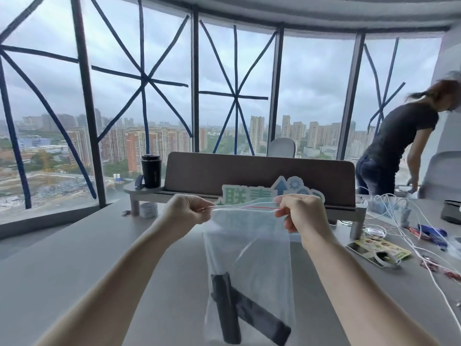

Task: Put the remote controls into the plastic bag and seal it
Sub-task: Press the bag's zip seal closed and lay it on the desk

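Head view: at frame centre the plastic bag (two remote controls inside) is pinched by left grip and right grip at its top.

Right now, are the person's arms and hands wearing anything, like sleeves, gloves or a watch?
No. Both forearms are bare as far as the picture shows, with no sleeve edge in view. The left hand and the right hand have no gloves, and no watch, bracelet or ring shows on the sides facing the camera. The fingers curl inward, so their inner sides are hidden. No markings or cables are on the arms.
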`<action>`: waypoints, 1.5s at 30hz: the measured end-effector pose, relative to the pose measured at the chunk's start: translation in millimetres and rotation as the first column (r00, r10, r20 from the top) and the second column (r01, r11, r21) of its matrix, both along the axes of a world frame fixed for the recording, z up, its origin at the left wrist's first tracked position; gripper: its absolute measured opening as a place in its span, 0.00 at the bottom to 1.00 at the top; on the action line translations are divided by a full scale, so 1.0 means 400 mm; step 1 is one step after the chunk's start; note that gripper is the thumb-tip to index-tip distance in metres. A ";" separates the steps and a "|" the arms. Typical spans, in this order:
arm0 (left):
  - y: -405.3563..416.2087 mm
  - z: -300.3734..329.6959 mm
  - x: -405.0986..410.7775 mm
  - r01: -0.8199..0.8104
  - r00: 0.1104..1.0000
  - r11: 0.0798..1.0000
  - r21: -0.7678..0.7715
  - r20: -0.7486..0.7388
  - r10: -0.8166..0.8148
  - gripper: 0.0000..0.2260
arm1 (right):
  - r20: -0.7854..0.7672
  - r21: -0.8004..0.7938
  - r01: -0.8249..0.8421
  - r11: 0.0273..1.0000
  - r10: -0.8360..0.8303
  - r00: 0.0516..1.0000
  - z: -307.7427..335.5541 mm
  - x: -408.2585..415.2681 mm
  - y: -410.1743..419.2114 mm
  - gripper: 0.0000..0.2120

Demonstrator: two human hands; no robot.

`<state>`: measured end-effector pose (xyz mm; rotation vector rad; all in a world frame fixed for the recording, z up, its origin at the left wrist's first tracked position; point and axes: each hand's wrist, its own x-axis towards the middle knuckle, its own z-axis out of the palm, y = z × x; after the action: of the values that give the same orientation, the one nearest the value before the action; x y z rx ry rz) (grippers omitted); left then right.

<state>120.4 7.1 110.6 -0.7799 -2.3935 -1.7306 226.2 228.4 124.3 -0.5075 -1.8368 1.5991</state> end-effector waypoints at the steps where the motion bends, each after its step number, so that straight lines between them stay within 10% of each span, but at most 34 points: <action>1: 0.007 -0.020 0.001 -0.043 0.999 0.999 -0.026 -0.033 0.043 0.10 | 0.011 0.003 0.006 1.000 -0.006 1.000 -0.008 0.008 0.003 0.09; 8: 0.038 -0.058 0.028 -0.012 0.995 1.000 0.001 0.095 0.012 0.02 | 0.096 0.258 0.136 0.957 -0.166 0.981 -0.027 0.076 0.044 0.11; 12: 0.073 -0.036 0.054 0.054 0.986 0.991 0.122 0.150 -0.072 0.03 | 0.088 0.717 0.239 0.654 -0.426 0.901 0.002 0.118 0.036 0.09; 15: 0.111 -0.008 0.083 0.110 0.988 0.987 0.119 0.098 -0.122 0.01 | 0.031 0.863 0.047 0.503 -0.146 0.989 0.029 0.114 -0.012 0.12; 31: 0.176 0.035 0.116 0.140 0.990 0.990 0.032 -0.035 -0.139 0.03 | 0.287 0.792 -0.255 0.555 0.031 0.958 0.088 0.058 -0.017 0.05; 45: 0.169 0.020 0.085 -0.019 0.987 0.996 0.091 -0.160 0.034 0.06 | 0.255 0.883 -0.163 0.440 -0.158 0.954 0.040 0.062 0.010 0.09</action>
<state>154.4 74.8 118.7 -0.8373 -2.1962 -1.6813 251.0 232.3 140.2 -0.2238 -2.5821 0.2959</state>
